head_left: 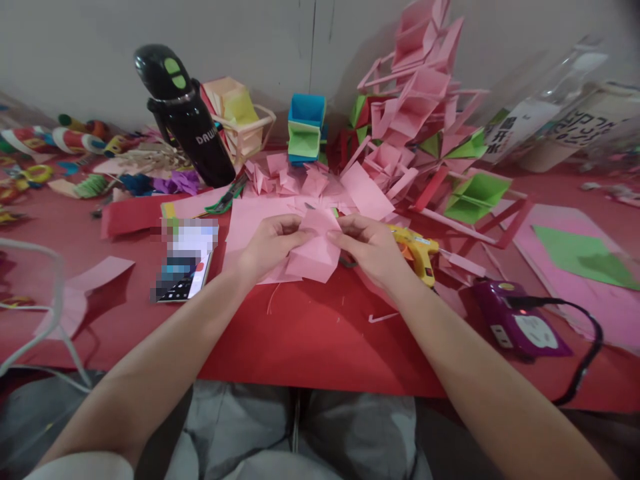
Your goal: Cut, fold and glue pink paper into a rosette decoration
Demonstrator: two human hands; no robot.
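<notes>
A folded piece of pink paper (316, 250) is held up between my two hands, just above the red table. My left hand (275, 241) pinches its left edge between thumb and fingers. On the opposite edge, my right hand (369, 244) grips it the same way. Flat pink sheets (247, 223) lie beneath and behind the left hand. Close to my right hand is a yellow glue gun (424, 257), partly covered by that hand. Small folded pink pieces (285, 177) are heaped behind the paper.
A black thermos (193, 127) and a phone (187, 260) stand and lie on the left. Pink and green paper constructions (415, 100) rise at the back right. A purple power adapter (517, 320) with a black cord sits at right, near bottles (530, 113).
</notes>
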